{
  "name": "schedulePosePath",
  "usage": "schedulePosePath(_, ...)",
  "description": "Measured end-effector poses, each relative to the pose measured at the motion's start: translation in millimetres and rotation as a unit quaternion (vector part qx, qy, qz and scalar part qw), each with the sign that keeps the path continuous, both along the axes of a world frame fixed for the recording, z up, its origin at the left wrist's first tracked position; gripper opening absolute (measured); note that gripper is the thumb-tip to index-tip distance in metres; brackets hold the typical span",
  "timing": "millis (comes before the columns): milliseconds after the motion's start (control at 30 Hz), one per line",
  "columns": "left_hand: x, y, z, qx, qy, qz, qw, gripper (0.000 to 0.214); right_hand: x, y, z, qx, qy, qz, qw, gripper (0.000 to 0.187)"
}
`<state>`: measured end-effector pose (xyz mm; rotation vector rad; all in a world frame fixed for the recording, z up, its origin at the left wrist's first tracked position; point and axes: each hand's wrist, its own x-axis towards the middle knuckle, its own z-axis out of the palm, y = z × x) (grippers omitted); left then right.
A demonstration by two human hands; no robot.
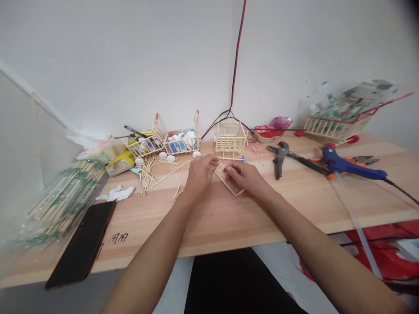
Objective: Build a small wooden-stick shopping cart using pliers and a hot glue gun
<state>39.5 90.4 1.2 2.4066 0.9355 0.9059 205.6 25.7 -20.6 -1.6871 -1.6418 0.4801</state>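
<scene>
My left hand (200, 173) is closed, its fingertips bent together at the far left corner of a small rectangular frame of wooden sticks (226, 185). What they pinch, if anything, is too small to make out. From the other side my right hand (245, 175) reaches over the frame, thumb and fingers closed on it, hiding much of its right side. The frame lies low over the table. Just beyond both hands stands a small stick-built basket (229, 136), with a stick axle and a pale purple wheel (244, 159) in front of it.
Two little stick carts (180, 141) with bottle caps stand back left, near loose sticks (149, 174). Bagged sticks (68, 196) and a black phone (81, 244) lie left. Right are black-handled cutters (280, 159), a blue glue gun (353, 168), pliers (363, 160) and a larger cart (340, 128).
</scene>
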Motion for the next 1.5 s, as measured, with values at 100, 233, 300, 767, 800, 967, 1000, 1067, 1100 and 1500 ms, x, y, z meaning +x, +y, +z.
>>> schedulePosePath(100, -0.8, 0.3, 0.7, -0.032, -0.021, 0.01, 0.999, 0.028, 0.6, 2.2, -4.8, -0.008, 0.013, -0.006, 1.0, 0.015)
schedulePosePath(233, -1.6, 2.1, 0.6, -0.035, -0.02, 0.026, 0.999, 0.024, 1.7, 3.9, -8.5, 0.002, 0.011, -0.007, 1.0, 0.013)
schedulePosePath(300, -2.3, 3.5, 0.6, -0.029, -0.018, 0.032, 0.999, 0.021, 1.8, 3.9, -8.1, 0.007, 0.003, -0.007, 1.0, 0.014)
schedulePosePath(767, -7.1, 6.5, 5.1, 0.005, 0.021, 0.077, 0.997, 0.01, -0.6, 1.7, -3.9, 0.022, 0.011, 0.008, 1.0, 0.016)
schedulePosePath(800, -6.7, 6.6, 5.5, 0.002, 0.021, 0.08, 0.997, 0.01, -0.7, 1.6, -4.0, 0.021, 0.012, 0.01, 1.0, 0.016)
schedulePosePath(967, -5.9, 10.4, 4.7, -0.056, -0.013, 0.082, 0.995, 0.007, -1.4, 1.6, -4.8, 0.012, 0.015, 0.017, 1.0, 0.016)
schedulePosePath(1000, -5.9, 11.8, 3.8, -0.074, -0.024, 0.081, 0.994, 0.007, -1.6, 1.5, -4.7, 0.011, 0.012, 0.017, 1.0, 0.017)
schedulePosePath(1067, -5.9, 14.7, 1.8, -0.105, -0.044, 0.075, 0.991, 0.007, -2.0, 1.2, -3.9, 0.009, 0.008, 0.017, 1.0, 0.017)
schedulePosePath(1100, -5.9, 15.9, 0.9, -0.114, -0.053, 0.072, 0.989, 0.006, -2.3, 0.9, -3.2, 0.006, 0.007, 0.018, 1.0, 0.017)
schedulePosePath(1500, -3.9, 12.6, 2.4, -0.134, -0.104, 0.065, 0.983, 0.004, -2.3, 0.8, -4.2, 0.017, 0.011, 0.032, 0.999, 0.015)
